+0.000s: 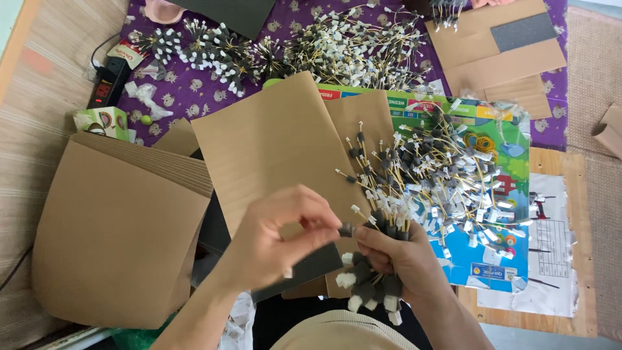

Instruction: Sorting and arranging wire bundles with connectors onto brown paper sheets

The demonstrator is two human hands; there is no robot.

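The right hand (395,256) is closed around a bundle of thin wires (376,259), each tipped with grey foam sleeves and white connectors; the ends stick out above and below the fist. The left hand (278,236), just to its left and nearly touching it, pinches one small dark foam piece (346,229) between thumb and fingertips, right against the top of the bundle. Beyond the right hand, up and to its right, a loose heap of the same wires (447,175) lies on a colourful printed sheet (512,259). Beyond the left hand sit flat cardboard sheets (272,136), and a stack of cardboard (116,233) lies further to its left. Far beyond both hands, more wire bunches (291,48) spread over a purple patterned cloth (165,91), with a black power strip (107,81) at its left edge.
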